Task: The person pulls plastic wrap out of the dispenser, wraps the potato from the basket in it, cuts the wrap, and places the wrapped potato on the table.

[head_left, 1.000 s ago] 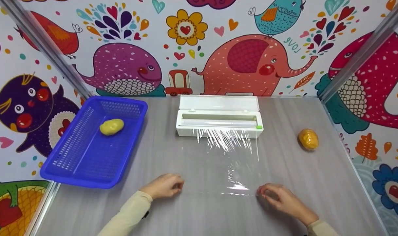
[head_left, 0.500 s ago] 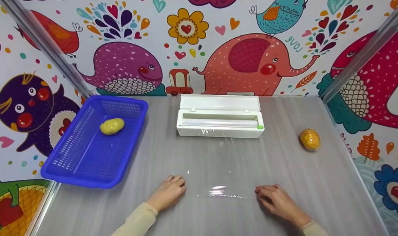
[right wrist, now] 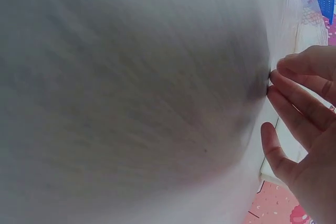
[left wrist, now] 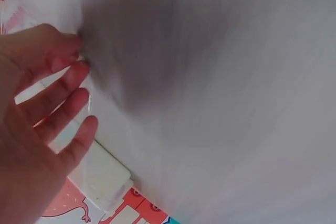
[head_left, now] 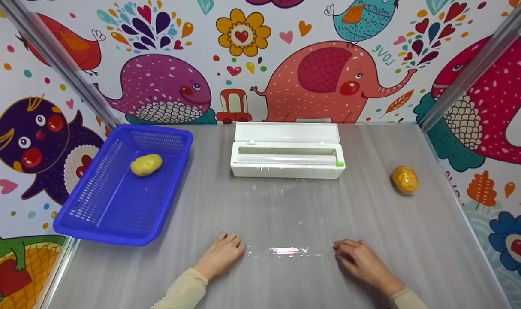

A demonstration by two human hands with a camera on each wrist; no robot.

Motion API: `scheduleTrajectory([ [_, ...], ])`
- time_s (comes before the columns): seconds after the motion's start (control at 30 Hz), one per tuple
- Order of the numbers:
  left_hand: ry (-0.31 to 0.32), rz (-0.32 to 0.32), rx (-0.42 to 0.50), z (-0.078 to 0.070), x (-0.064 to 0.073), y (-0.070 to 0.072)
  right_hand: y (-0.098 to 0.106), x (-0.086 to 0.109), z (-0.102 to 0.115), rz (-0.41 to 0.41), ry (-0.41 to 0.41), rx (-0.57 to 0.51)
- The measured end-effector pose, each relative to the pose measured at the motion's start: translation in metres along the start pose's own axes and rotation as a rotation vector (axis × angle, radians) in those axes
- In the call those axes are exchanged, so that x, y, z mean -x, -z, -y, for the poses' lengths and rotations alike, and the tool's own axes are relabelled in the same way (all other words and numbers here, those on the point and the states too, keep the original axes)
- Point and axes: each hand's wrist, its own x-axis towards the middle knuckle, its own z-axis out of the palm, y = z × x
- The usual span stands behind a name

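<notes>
A clear sheet of cling film [head_left: 286, 251] stretches over the table from the white dispenser box [head_left: 286, 171] toward the person. At its near left corner the left hand [head_left: 221, 255] pinches the film, palm down and low over the table. The right hand [head_left: 363, 262] pinches the near right corner. In the left wrist view, the left hand [left wrist: 47, 93] has thumb and forefinger together, with the other fingers loosely spread. The right wrist view has the thumb and forefinger of the right hand [right wrist: 310, 114] meeting at the film's edge.
The dispenser's lid [head_left: 286, 132] stands open at the back, with a film roll [head_left: 286, 159] inside. A blue plastic basket [head_left: 114, 238] at left holds a yellow potato [head_left: 146, 165]. A shiny, orange-yellow round item [head_left: 405, 179] lies at right. Patterned walls [head_left: 243, 64] border the table [head_left: 286, 287].
The film has come down from a raised, shiny stretch to lie flatter over the table. The left hand has turned palm down and shifted slightly right; the right hand has hardly moved.
</notes>
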Motion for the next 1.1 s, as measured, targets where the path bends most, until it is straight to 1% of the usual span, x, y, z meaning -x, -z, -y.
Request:
scheduleTrajectory([
  [0.1, 0.005, 0.053, 0.027, -0.001, 0.0, 0.001, -0.001, 0.0, 0.001, -0.017, 0.004, -0.006],
  [0.2, 0.023, 0.113, 0.075, -0.002, 0.002, 0.004, -0.001, 0.0, 0.002, -0.022, -0.015, -0.01],
  [0.27, 0.037, 0.13, 0.098, -0.003, 0.004, 0.005, -0.001, -0.001, 0.003, -0.023, -0.029, -0.003],
  [0.33, 0.044, 0.135, 0.108, -0.003, 0.006, 0.005, -0.002, -0.002, 0.004, -0.026, -0.04, 0.007],
  [0.5, 0.031, 0.124, 0.098, -0.001, 0.008, 0.006, -0.004, -0.005, 0.003, -0.073, -0.014, 0.026],
  [0.57, 0.028, 0.123, 0.093, 0.002, 0.007, 0.008, -0.005, -0.007, 0.002, -0.097, 0.004, 0.03],
  [0.67, 0.037, 0.121, 0.091, 0.011, 0.005, 0.013, -0.005, -0.01, 0.001, -0.131, 0.024, 0.022],
  [0.73, 0.051, 0.131, 0.098, 0.019, 0.002, 0.019, -0.004, -0.012, 0.0, -0.155, 0.043, 0.007],
  [0.8, 0.068, 0.155, 0.121, 0.03, -0.002, 0.028, -0.004, -0.015, -0.002, -0.175, 0.062, -0.01],
  [0.87, 0.089, 0.176, 0.145, 0.043, -0.006, 0.038, -0.003, -0.016, -0.003, -0.188, 0.076, -0.018],
  [0.93, 0.108, 0.176, 0.161, 0.06, -0.01, 0.051, -0.002, -0.017, -0.005, -0.198, 0.08, -0.015],
  [1.0, 0.121, 0.139, 0.149, 0.078, -0.014, 0.064, -0.001, -0.018, -0.006, -0.199, 0.07, -0.01],
  [1.1, 0.15, 0.047, 0.125, 0.107, -0.018, 0.084, 0.0, -0.018, -0.009, -0.193, 0.052, -0.01],
])
